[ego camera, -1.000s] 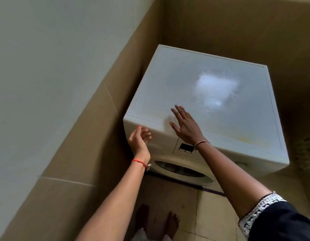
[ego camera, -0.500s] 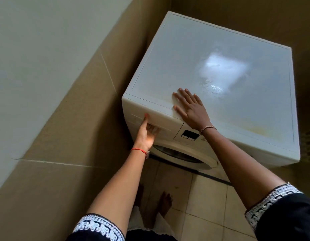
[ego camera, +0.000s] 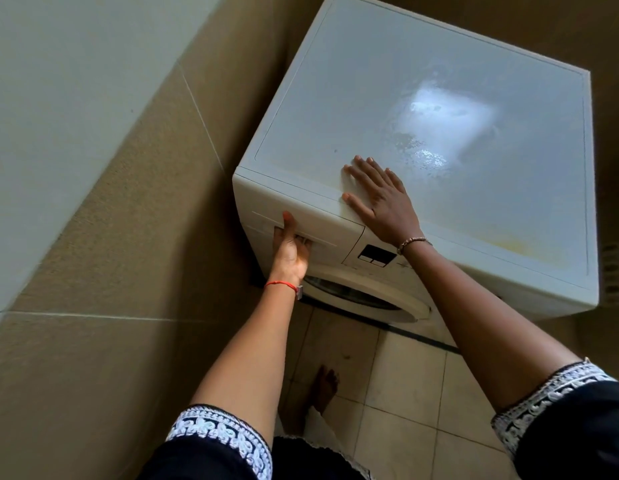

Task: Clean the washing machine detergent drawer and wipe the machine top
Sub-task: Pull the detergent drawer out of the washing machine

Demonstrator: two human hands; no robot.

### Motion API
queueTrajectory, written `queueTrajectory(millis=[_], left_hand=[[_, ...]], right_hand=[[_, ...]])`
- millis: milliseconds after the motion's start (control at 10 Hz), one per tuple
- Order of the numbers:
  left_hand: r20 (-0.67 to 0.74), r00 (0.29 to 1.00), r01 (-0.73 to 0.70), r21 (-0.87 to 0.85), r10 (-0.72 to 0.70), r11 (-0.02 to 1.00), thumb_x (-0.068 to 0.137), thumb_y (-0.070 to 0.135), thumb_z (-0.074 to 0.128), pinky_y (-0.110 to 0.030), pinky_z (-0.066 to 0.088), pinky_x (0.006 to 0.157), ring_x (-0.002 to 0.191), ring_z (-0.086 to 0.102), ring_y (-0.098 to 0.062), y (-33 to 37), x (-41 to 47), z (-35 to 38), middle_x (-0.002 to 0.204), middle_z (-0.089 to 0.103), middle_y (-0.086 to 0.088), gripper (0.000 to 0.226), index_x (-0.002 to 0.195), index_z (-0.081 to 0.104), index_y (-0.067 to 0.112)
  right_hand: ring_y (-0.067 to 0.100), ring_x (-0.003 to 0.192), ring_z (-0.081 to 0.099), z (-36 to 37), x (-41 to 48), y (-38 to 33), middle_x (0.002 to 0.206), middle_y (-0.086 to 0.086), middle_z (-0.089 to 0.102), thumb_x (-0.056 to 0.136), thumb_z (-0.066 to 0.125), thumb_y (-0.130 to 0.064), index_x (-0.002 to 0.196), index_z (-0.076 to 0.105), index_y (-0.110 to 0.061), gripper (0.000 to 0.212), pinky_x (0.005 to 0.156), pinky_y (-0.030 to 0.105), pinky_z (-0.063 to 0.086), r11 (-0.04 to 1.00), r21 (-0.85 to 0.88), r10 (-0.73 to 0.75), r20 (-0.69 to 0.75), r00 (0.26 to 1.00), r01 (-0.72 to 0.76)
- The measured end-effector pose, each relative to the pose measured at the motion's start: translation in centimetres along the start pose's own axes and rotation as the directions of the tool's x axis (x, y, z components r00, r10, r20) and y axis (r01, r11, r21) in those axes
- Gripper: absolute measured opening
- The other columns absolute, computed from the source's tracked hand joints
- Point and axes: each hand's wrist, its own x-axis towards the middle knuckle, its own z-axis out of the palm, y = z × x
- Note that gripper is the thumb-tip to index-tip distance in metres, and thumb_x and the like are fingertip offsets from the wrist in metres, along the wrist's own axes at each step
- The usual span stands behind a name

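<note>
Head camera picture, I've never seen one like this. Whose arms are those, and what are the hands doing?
The camera sits on a person's head, looking down, so both arms are the wearer's own. Ahead stands a white front-loading washing machine. The left hand curls into the grip of the white detergent drawer, which looks closed. The right hand lies flat on the machine's smudged white top, near a shiny patch. No cloth is held.
</note>
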Motion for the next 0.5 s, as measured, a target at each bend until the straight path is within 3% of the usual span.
queueTrajectory(millis=[100, 300, 400, 500], left_hand=[[0.005, 1.000, -0.014, -0.011, 0.014, 1.000, 0.017, 0.053, 0.091, -0.035, 0.051, 0.087, 0.102, 0.059, -0.021, -0.07, 0.22, -0.13, 0.111, 0.062, -0.006, 0.109, 0.114, 0.052, 0.021], [-0.035, 0.999, -0.028, 0.014, 0.028, 1.000, 0.015, 0.054, 0.091, -0.038, 0.049, 0.091, 0.102, 0.058, -0.021, -0.10, 0.14, -0.11, 0.111, 0.061, -0.006, 0.128, 0.128, 0.045, 0.017], [-0.032, 0.999, -0.037, 0.025, 0.038, 0.999, 0.018, 0.055, 0.090, -0.034, 0.055, 0.084, 0.103, 0.059, -0.021, -0.12, 0.13, -0.21, 0.112, 0.061, -0.006, 0.126, 0.129, 0.045, 0.016], [-0.038, 0.998, -0.044, 0.027, 0.045, 0.999, 0.018, 0.055, 0.090, -0.039, 0.049, 0.091, 0.105, 0.058, -0.022, -0.18, 0.01, -0.19, 0.114, 0.061, -0.008, 0.125, 0.128, 0.046, 0.017]], right_hand=[[0.008, 0.144, 0.008, 0.12, 0.07, 0.06, 0.156, -0.007, 0.017, 0.092, 0.026, -0.055, 0.147, 0.025, -0.030, 0.060, 0.117, 0.029, 0.001, 1.000, 0.011, -0.003, -0.001, 1.000, 0.003], [0.008, 0.144, 0.009, 0.04, 0.08, 0.08, 0.155, -0.008, 0.019, 0.092, 0.029, -0.055, 0.145, 0.028, -0.029, 0.059, 0.118, 0.028, 0.002, 0.999, 0.045, -0.002, -0.017, 1.000, 0.003], [0.007, 0.144, 0.011, 0.00, 0.00, 0.14, 0.155, -0.008, 0.021, 0.094, 0.034, -0.051, 0.145, 0.031, -0.028, 0.056, 0.117, 0.027, 0.002, 0.998, 0.057, -0.004, -0.035, 0.999, 0.006], [0.007, 0.144, 0.011, -0.02, 0.03, 0.13, 0.155, -0.008, 0.021, 0.093, 0.033, -0.052, 0.145, 0.031, -0.028, 0.057, 0.117, 0.027, 0.002, 0.998, 0.066, -0.002, -0.037, 0.999, 0.005]])
